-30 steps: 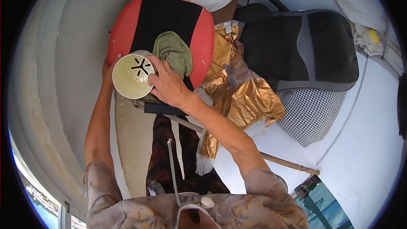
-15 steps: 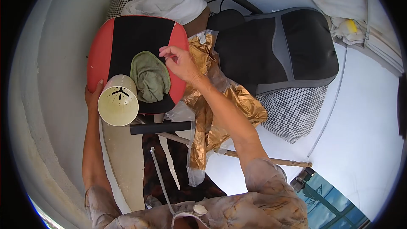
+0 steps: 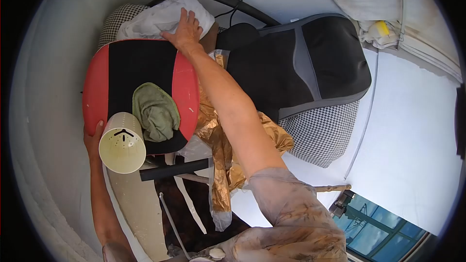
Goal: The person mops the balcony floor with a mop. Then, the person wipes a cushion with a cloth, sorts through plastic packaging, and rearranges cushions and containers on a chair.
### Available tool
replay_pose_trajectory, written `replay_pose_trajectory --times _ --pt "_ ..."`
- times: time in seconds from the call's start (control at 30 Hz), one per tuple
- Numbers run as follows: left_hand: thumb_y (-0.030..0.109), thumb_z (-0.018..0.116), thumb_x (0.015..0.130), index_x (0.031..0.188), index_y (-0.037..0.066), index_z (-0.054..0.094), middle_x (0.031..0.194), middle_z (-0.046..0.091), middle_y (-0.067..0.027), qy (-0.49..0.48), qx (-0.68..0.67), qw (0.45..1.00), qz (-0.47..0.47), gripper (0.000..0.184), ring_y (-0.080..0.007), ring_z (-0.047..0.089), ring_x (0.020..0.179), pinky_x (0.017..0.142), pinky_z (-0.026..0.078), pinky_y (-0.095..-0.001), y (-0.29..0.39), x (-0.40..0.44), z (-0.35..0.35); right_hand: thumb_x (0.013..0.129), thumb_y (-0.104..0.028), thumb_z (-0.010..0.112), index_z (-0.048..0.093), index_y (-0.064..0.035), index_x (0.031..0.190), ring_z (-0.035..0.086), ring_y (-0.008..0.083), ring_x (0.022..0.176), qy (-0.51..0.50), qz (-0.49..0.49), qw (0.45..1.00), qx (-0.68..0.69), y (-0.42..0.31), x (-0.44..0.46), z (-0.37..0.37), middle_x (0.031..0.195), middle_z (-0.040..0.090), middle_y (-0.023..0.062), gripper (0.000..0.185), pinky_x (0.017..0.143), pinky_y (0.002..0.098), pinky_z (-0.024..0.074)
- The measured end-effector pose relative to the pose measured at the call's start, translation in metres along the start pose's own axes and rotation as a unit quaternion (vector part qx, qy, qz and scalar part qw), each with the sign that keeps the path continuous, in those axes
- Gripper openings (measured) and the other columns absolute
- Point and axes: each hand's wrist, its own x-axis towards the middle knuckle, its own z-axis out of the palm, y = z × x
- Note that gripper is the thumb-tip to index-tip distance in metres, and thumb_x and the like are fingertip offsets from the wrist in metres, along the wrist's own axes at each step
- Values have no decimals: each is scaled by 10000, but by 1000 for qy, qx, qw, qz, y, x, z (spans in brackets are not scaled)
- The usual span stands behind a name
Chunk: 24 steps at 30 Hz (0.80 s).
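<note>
Right hand, fingers (image 3: 184,17): spread apart, thumb out to the side; nothing visible between them. The right hand (image 3: 187,36) lay over the white bundle (image 3: 145,22), at the far edge of the padded panel; actual contact with the bundle could not be told.

Left hand (image 3: 92,138), fingers: thumb against the panel's near left edge, just beside the cup; the rest hidden, so whether clamped on anything could not be told.

White bundle: crumpled, beyond the panel, partly covered by the right hand.

Padded panel (image 3: 141,63): red sides, black middle.

Perforated cup (image 3: 122,143): pale, tilted, mouth toward the wearer, at the panel's near edge.

Green cloth (image 3: 156,111): crumpled, on the panel, just right of the cup.

Golden sheet (image 3: 221,174): creased, right of the panel, partly under the right forearm.

Black-and-grey cushion (image 3: 264,68): farther right, above a checked cushion (image 3: 323,136).

Black bar (image 3: 174,169): below the panel; wooden stick (image 3: 332,188) to its right.

Step in hand, as judged: a reach to the bundle, the left hand apparently steadying the panel. Grasping the bundle would have called for closing the right fingers, with the cup kept from tipping off the edge.
</note>
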Motion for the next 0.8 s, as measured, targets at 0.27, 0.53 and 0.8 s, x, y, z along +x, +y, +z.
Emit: replay_pose_trajectory --times 0.27,0.53,0.8 --pt "294 758 844 1336 1 531 1237 620 -148 3 7 1000 15 616 -245 610 1082 956 472 -347 -14 7 -2 829 -347 621 703 -142 1125 617 334 1094 -98 102 990 -11 13 12 35 1073 705 153 369 988 449 368" --pt "282 817 776 1342 -13 523 1238 623 -154 31 43 998 29 703 -235 599 1108 978 464 -344 -2 -1 -4 818 -188 606 687 -53 842 574 175 598 99 222 847 473 76 15 28 701 647 47 160 570 365 458" --pt "293 834 751 1357 -13 508 1246 623 -159 36 22 998 40 753 -242 601 1114 979 467 -345 0 -3 -5 830 -138 487 509 -104 777 471 95 570 217 273 426 834 116 -38 -112 533 343 -88 66 850 401 531"
